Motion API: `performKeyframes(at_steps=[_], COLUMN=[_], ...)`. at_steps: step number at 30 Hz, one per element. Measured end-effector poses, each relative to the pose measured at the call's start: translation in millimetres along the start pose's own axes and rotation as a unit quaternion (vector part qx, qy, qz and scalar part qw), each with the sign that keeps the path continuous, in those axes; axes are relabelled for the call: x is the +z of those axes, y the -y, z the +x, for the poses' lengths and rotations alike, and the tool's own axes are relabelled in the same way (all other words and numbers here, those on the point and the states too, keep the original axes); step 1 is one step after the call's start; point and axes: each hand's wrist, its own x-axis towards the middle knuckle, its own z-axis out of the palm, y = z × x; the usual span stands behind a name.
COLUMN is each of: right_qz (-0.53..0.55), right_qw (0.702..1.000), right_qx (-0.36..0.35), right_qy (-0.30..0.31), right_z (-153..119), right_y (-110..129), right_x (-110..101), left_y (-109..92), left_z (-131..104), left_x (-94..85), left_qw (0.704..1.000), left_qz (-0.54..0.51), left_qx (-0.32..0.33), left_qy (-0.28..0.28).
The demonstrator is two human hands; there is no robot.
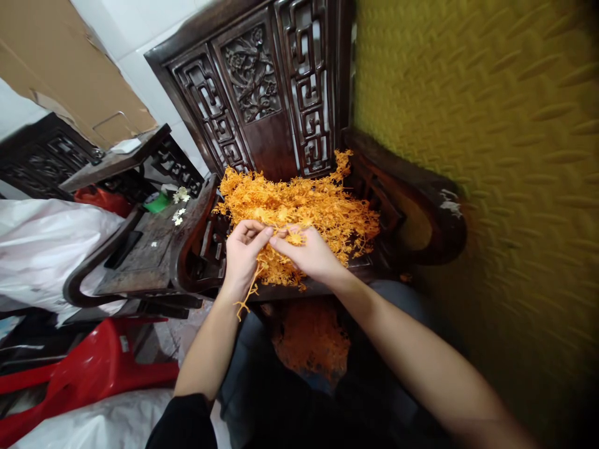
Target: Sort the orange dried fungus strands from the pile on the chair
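A large heap of orange branching pieces fills the seat of a dark carved wooden chair. Just in front of the heap, my left hand pinches an orange sprig, whose thin stem hangs down below the palm. Close beside it is my right hand, thumb and fingers pressed together on the same orange sprig near a small flower-like part. The fingertips of both hands nearly meet, and the exact point of contact between them is too small to make out.
More orange pieces lie low between my legs. On the left stand a wooden side table with pale small flowers and green tape, white bags and a red plastic chair. A yellow textured surface rises at right.
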Motion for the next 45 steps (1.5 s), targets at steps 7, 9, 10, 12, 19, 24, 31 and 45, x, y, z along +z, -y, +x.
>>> performKeyframes(at_steps=[7,9,10,12,19,24,31,45], right_qz=[-0.041,-0.045,-0.036,-0.013,0.165,0.189,0.113,-0.062], right_qw=[0.998,0.997,0.996,0.993,0.978,0.974,0.988,0.988], right_qx=[-0.014,0.048,0.076,0.107,0.127,0.119,0.098,-0.058], right_qy=[0.039,0.040,0.039,0.052,0.001,-0.048,-0.033,-0.129], right_z=[2.1,0.3,-1.4,-5.3,1.0,9.1,3.1,-0.9], right_y=[-3.0,-0.2,1.5,4.6,5.2,1.3,3.5,0.2], right_x=[-4.1,-2.7,-1.2,2.3,-8.8,-20.1,-5.0,-9.8], left_y=[1.7,2.0,2.4,3.3,5.0,1.0,-1.9,5.3], left_z=[-1.4,1.7,5.9,19.1,32.8,9.1,8.2,35.1], left_x=[3.7,3.5,1.7,-5.8,-18.3,-6.6,-17.0,-47.2], left_qw=[0.999,0.991,0.981,0.956,0.980,0.993,0.994,0.944], left_qz=[-0.041,0.004,0.023,0.030,-0.077,-0.074,0.047,0.076], left_qx=[0.014,0.102,0.145,0.207,0.091,0.066,0.092,0.206], left_qy=[-0.008,-0.082,-0.124,-0.205,-0.162,-0.057,-0.043,-0.244])
